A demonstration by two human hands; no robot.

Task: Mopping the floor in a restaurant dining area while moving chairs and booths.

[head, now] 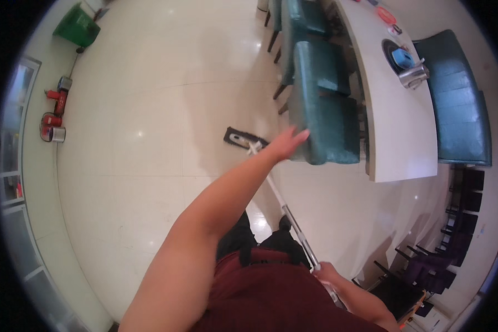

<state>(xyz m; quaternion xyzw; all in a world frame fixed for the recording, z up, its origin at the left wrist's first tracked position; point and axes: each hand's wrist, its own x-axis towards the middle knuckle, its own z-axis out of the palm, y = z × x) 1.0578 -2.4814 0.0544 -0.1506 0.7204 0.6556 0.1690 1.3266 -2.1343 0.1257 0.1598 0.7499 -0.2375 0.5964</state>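
A flat mop stands tilted across the floor in front of me. Its dark rectangular head lies on the tiles, and its white and metal pole slopes back toward my right side. My right hand is closed around the pole near its upper end. Stretched forward over the lower pole, my left hand has its fingers apart and holds nothing. It is at the back of the nearest green padded chair; whether the fingertips touch it I cannot tell.
More green chairs line a pale table bearing a metal jug. A green bench stands behind it. Fire extinguishers and a green bin line the left wall. Dark chairs stand at lower right.
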